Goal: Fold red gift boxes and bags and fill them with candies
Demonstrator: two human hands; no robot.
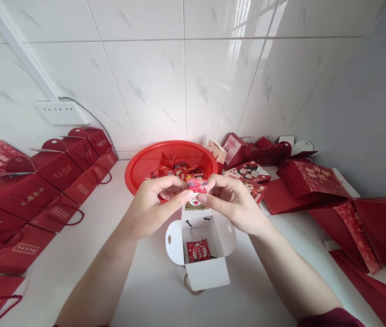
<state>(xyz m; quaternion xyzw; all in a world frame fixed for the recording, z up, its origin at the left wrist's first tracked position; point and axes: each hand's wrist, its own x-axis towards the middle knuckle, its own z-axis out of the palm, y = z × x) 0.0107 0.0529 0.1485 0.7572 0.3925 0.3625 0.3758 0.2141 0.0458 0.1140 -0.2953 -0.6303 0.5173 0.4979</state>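
Red boxes L/R of wht box, bskt behind

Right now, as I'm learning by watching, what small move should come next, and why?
Perhaps lower the pinkish packet into the open white box: the left hand and right hand pinch it near the box, where a red square packet lies with bare space beside it.

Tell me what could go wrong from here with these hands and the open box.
The small packet, pinched between the left hand and right hand, might slip and land outside the open box. The box's right flap appears close to the right hand, so lowering that hand could bump the flap and shift the box.
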